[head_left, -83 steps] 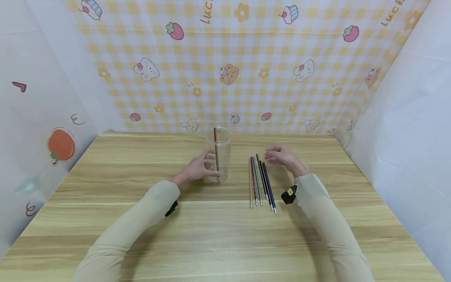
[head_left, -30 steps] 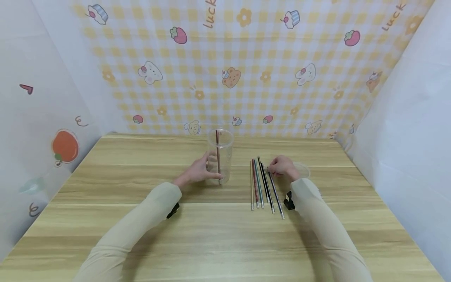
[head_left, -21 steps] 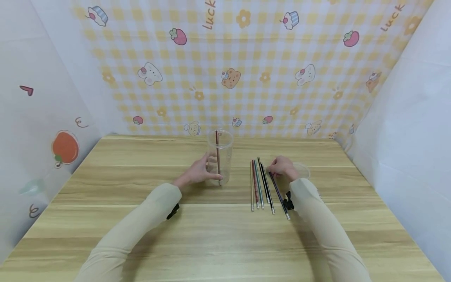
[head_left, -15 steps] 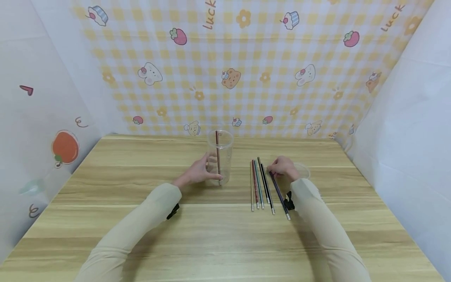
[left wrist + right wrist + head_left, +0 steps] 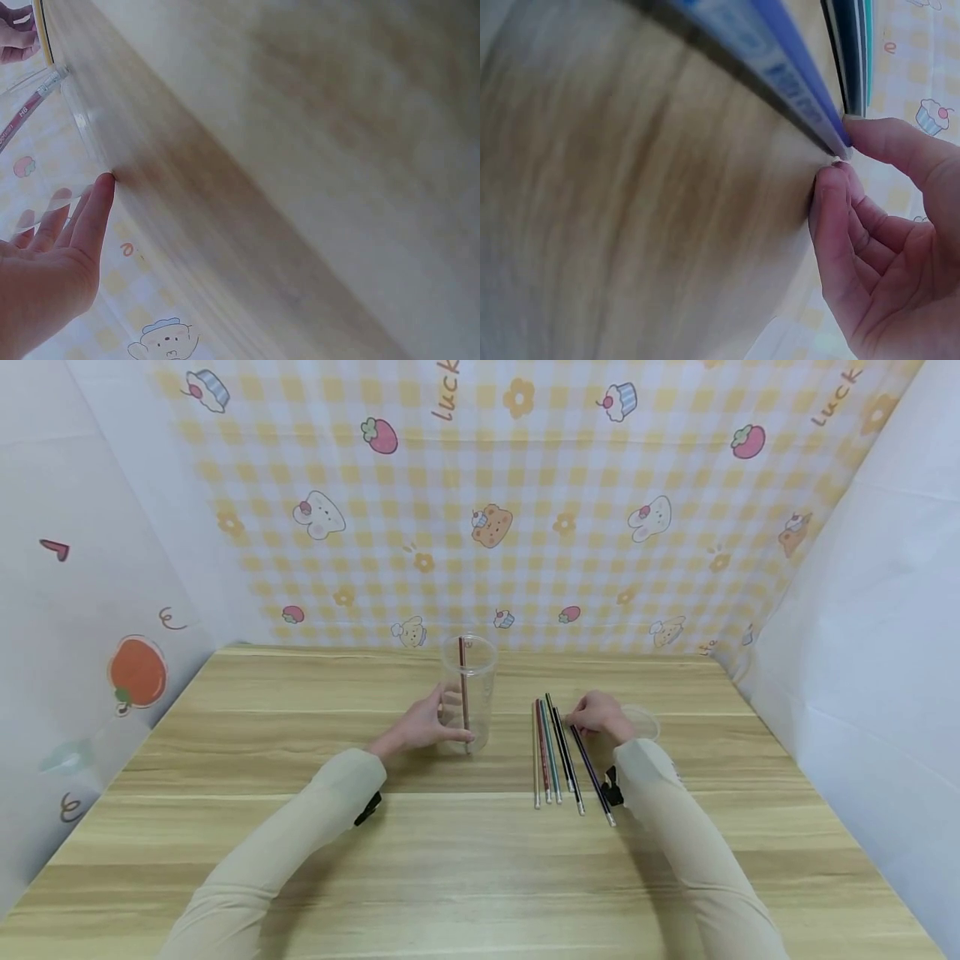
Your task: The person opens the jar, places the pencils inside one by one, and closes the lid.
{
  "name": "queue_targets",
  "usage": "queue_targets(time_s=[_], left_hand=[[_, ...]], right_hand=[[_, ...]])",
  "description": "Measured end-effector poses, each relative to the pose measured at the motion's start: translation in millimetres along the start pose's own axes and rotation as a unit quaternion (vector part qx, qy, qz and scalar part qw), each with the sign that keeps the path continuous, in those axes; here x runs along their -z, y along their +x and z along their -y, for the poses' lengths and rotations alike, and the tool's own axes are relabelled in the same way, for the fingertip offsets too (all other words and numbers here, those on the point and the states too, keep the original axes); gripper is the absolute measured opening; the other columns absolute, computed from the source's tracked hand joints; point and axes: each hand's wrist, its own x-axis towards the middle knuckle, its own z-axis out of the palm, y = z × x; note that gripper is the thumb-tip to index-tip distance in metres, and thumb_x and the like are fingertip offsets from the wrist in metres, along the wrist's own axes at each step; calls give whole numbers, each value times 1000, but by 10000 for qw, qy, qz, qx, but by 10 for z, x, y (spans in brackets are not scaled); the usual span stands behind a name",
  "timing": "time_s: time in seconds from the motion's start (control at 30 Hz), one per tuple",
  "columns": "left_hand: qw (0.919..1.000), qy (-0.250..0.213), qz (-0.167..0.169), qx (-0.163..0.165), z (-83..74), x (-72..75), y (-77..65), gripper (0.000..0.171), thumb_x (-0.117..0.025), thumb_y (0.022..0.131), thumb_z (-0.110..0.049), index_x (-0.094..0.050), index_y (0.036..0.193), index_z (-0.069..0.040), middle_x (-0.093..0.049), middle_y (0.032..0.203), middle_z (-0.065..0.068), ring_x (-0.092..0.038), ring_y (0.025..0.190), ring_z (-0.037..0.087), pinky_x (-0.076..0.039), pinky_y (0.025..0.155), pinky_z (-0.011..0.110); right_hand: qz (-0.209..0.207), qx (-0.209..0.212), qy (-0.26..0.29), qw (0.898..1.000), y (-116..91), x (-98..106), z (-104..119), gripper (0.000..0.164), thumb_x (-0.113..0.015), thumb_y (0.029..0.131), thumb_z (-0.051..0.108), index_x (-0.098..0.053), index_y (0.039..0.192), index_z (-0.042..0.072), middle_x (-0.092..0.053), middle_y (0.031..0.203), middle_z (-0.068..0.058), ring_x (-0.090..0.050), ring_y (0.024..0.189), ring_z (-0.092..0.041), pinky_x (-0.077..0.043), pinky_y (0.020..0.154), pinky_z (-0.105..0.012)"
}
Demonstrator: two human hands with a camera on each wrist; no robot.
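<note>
In the head view my left hand [image 5: 420, 723] holds a tall clear plastic cup [image 5: 482, 702] low down, thumb in front and fingers behind. A dark red pencil [image 5: 464, 693] stands in the cup; the left wrist view shows its "HB" mark near the eraser end, which is down. My right hand [image 5: 597, 712] pinches the far tip of a dark blue-purple pencil [image 5: 592, 774] between thumb and fingers, plainest in the right wrist view. That pencil slants on the table, eraser end toward me. Left of it lie several pencils, among them a teal pencil [image 5: 550, 747].
A clear round lid [image 5: 647, 723] lies just right of my right wrist, partly hidden by it. The wooden table [image 5: 465, 877] ends at a checked backdrop [image 5: 420, 502], with white sheets at both sides.
My right hand has come down onto the blue-purple pencil's tip and that pencil has swung away rightward from the others. The lid has come into view. My left hand stays at the cup.
</note>
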Motion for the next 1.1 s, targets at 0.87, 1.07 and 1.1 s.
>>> queue_targets(time_s=[0.87,1.07,1.1], left_hand=[[9998,-121,126,-23,-21,15,-11,83,-76,68,-27,-25,132,-11,-39,130,15,-40,114,34,-33,94,46],[9993,-257,260,-53,-285,82,-161,78,-73,73,-16,-24,132,-2,-35,130,24,-36,115,41,-31,94,49],[9994,-221,265,-84,-321,89,-183,76,-73,74,-15,-24,131,-1,-35,130,25,-36,115,41,-31,94,49]], right_hand=[[-135,522,2977,9531,-67,311,-55,35,-50,89,8,-42,115,-14,-59,85,-12,-57,65,-12,-45,81,-45],[-547,724,3309,9393,-116,472,45,33,-54,88,11,-46,110,-12,-60,75,-2,-56,63,-10,-47,79,-41],[-606,741,3355,9372,-128,494,71,33,-54,88,11,-46,110,-11,-60,74,-1,-56,63,-10,-48,77,-38]])
